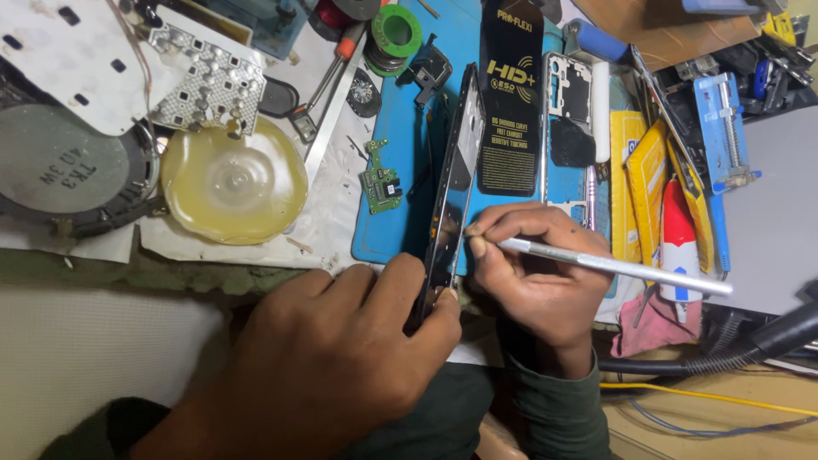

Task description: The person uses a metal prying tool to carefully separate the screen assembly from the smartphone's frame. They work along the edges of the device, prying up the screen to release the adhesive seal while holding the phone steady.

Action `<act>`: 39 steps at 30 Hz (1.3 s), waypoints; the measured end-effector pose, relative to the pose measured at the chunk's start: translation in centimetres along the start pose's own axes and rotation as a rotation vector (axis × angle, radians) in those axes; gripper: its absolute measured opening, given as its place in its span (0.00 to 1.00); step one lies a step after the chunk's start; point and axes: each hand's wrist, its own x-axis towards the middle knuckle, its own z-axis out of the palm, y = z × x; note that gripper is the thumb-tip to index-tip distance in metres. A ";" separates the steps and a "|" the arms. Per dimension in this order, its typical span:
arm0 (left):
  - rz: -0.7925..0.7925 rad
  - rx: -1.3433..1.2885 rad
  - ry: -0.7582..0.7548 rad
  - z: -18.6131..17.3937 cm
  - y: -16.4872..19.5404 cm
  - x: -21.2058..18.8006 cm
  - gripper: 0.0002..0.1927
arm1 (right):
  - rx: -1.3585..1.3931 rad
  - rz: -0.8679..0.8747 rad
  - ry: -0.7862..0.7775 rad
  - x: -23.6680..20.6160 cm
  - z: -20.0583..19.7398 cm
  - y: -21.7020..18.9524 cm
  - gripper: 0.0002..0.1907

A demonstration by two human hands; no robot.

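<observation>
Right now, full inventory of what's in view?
phone frame: 1, black, standing on edge on the mat
work mat: 1, blue, centre
circuit board: 1, green, on mat's left edge
solder spool: 1, green, top
dish: 1, yellowish, left
speaker: 1, grey, far left
black packet: 1, on mat
left hand: grip on frame's near end
right hand: holds silver tool, tip at frame

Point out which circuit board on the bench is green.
The small green circuit board on the blue mat; the other, a silvery dotted board, lies upper left.
</observation>
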 end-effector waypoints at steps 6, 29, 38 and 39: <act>-0.002 0.017 -0.009 0.0 0.0 -0.1 0.04 | -0.039 -0.067 -0.042 -0.1 -0.4 0.4 0.08; -0.011 0.007 0.000 0.0 0.0 0.1 0.05 | 0.065 0.101 0.108 0.6 0.8 0.1 0.09; -0.016 0.036 0.010 0.1 0.1 -0.1 0.04 | 0.120 0.043 0.003 0.4 -0.4 1.1 0.09; -0.017 0.033 0.013 0.1 0.1 -0.1 0.04 | 0.114 0.038 -0.007 0.3 -0.4 1.1 0.09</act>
